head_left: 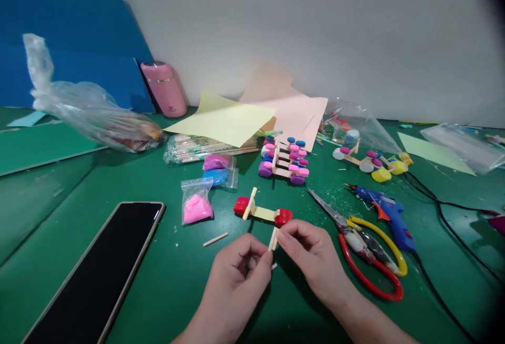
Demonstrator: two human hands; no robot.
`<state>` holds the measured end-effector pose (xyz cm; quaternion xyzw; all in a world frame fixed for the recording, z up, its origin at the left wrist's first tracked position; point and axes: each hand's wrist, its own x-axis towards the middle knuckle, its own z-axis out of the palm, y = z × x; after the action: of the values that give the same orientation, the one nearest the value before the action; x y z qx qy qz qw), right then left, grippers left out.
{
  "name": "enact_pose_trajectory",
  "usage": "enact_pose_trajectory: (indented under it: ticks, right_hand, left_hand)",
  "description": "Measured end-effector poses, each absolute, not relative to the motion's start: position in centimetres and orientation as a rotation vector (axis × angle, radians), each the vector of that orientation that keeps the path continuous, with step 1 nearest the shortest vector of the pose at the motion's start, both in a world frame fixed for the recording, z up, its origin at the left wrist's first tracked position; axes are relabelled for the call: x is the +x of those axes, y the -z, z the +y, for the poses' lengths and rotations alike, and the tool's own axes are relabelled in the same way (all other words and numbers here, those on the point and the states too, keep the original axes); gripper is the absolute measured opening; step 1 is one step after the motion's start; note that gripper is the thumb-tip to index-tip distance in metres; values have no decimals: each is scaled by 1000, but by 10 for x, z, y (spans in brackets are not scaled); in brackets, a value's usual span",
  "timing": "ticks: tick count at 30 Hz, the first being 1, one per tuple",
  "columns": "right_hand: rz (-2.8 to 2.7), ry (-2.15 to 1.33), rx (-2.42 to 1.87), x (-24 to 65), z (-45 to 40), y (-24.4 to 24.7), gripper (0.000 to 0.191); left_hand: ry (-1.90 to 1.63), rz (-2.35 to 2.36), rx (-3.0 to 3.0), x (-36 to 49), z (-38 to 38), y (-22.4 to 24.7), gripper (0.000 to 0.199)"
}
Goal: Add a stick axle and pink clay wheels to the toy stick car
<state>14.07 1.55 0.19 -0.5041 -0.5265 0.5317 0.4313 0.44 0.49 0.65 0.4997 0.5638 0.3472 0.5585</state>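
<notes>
Thumb and fingers of my left hand (242,273) are closed on short pale wooden sticks (273,239), held side by side. My right hand (310,249) pinches the sticks' upper right end; I cannot tell their exact number. Just beyond my fingers lies a small stick car (263,213) with red clay wheels and one stick standing up at its left. Another short stick (215,239) rests on the table left of my hands. A pale stick end shows just below the left fingertips.
To the right lie scissors (347,239), cutters with red and yellow handles, and a blue glue gun (382,212) with black cord. Finished cars (284,157) and clay bags (197,204) stand ahead. A phone (98,275) lies left; a pink flask (164,89) stands behind.
</notes>
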Motion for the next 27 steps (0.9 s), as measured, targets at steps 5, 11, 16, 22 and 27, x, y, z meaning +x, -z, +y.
enact_pose_trajectory:
  ticks: [5,11,16,22,27]
  right_hand:
    - [-1351,-1286,-1270,140,15,-1,24]
    - [-1337,-1308,-1279,139,15,-1,24]
    - [-1283,-1432,-1223,139,15,0,18]
    - [-1160,-1605,-1083,140,14,1,19]
    - [-1044,-1727,-977,140,13,3,17]
  left_hand:
    - [-830,1334,1203,4,4,-5,18]
    - [-830,1318,1165,6,6,-8,18]
    - [-833,1285,1076,4,7,-8,20]
    - [-849,1186,1016,2,5,-6,20]
    - [-854,1145,986,2,5,-6,20]
